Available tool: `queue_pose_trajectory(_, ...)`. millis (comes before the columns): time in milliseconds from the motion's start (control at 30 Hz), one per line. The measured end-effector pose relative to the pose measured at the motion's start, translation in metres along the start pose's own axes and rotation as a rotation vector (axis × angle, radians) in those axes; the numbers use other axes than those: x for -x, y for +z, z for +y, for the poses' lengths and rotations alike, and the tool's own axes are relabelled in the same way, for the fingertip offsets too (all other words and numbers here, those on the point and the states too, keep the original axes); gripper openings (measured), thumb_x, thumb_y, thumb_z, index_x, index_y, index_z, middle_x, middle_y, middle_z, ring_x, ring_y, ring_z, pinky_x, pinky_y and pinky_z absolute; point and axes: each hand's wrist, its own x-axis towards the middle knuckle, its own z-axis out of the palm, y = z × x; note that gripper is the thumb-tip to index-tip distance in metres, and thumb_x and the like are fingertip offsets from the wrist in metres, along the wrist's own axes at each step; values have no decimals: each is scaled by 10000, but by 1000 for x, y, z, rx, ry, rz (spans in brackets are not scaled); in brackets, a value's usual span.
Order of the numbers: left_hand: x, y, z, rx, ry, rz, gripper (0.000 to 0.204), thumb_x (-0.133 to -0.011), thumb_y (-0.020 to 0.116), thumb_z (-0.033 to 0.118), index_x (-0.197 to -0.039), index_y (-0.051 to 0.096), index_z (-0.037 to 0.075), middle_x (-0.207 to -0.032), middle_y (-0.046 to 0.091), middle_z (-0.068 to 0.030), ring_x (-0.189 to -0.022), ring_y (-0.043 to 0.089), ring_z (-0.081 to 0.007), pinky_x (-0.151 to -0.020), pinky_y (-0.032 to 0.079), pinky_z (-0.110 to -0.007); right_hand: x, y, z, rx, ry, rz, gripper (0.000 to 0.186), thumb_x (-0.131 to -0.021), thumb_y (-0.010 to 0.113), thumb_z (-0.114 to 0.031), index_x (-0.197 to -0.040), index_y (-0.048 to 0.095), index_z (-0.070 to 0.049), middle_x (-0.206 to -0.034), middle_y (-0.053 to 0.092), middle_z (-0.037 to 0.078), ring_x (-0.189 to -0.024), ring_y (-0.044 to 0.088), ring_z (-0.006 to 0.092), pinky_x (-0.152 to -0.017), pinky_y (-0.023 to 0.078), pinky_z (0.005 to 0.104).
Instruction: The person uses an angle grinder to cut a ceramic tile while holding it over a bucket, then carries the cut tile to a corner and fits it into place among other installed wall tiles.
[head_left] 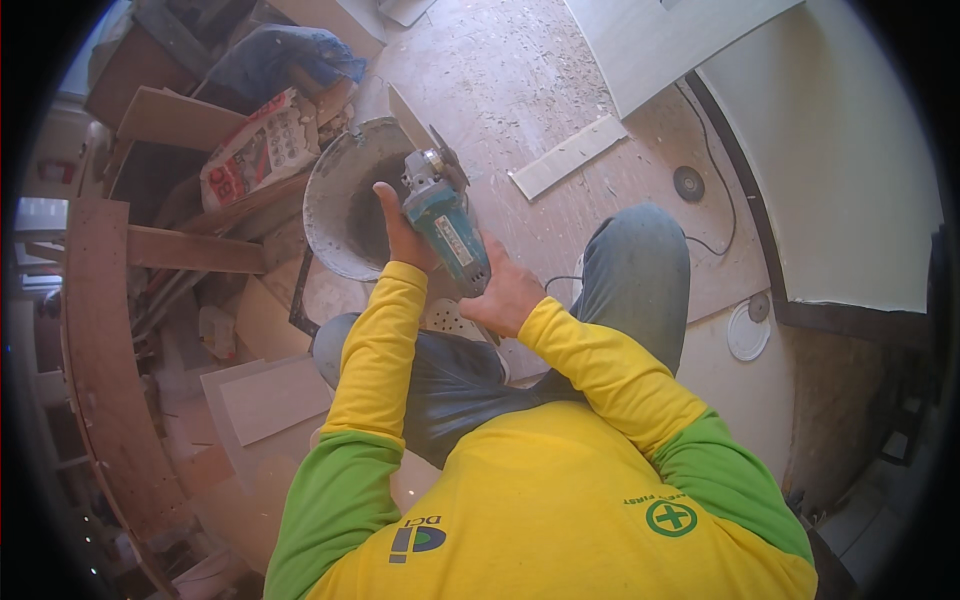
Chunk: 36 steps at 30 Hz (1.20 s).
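A teal angle grinder (pixel 447 235) with a silver head is held in front of me, over the near right side of a mortar-stained bucket (pixel 325 225). Its thin disc (pixel 452 160) faces right, edge-on to me. My right hand (pixel 510 292) is closed around the rear of the grinder's body. Against its left side lies my left hand (pixel 402 235), thumb stretched up, the other fingers hidden under the tool; it appears to support the body. Just beyond the grinder's head, a narrow pale tile piece (pixel 406 118) stands tilted at the bucket's rim.
A cut tile strip (pixel 570 157) and a loose dark disc (pixel 689 183) lie on the dusty floor. A black cord (pixel 732 200) runs on the right. Large tiles (pixel 675 40) lie ahead; timber (pixel 100 330), a torn bag (pixel 262 150) and rubble crowd the left.
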Motion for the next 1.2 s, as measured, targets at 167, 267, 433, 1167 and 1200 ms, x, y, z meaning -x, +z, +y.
queue_pose_trajectory(167, -1, -2, -1, -21, -21, 19, 986, -774, 388, 905, -1257, 601, 73, -1063, 664, -82, -914, 634, -229, -837, 533, -357, 0, 0, -1, -21, 18, -5, 936, -684, 701, -276, -1481, 248, -86, -1093, 632, 332, -1021, 620, 499, -942, 495, 487)
queue_pose_trajectory(267, -2, -3, -1, -27, -24, 6, 979, -781, 379, 901, -1246, 610, 71, -1053, 668, -73, -905, 636, -223, -830, 535, -351, -1, -1, -1, 1, 27, -13, 992, -675, 697, -294, -1512, 216, -63, -1093, 634, 322, -991, 636, 484, -909, 520, 467)
queue_pose_trajectory(433, -4, -5, 0, -43, -21, -33, 996, -792, 367, 895, -1269, 599, 52, -1086, 667, -69, -926, 634, -210, -848, 528, -335, -3, 0, 0, 14, 34, -18, 989, -676, 700, -296, -1511, 217, -80, -1076, 640, 321, -987, 639, 482, -912, 519, 467)
queue_pose_trajectory(1167, -4, -6, -4, -77, -13, -10, 1032, -788, 330, 905, -1296, 596, 47, -1123, 671, -73, -973, 633, -206, -891, 518, -323, -8, 4, 7, -1, 24, 1, 966, -671, 710, -300, -1494, 242, -109, -1109, 635, 306, -998, 637, 479, -923, 517, 470)
queue_pose_trajectory(1200, -5, -6, -4, -77, -14, -10, 1032, -788, 330, 905, -1296, 596, 47, -1123, 671, -73, -973, 633, -206, -891, 518, -323, -8, 4, 7, 0, 27, 0, 966, -671, 710, -300, -1494, 242, -109, -1109, 635, 306, -998, 637, 479, -923, 517, 470)
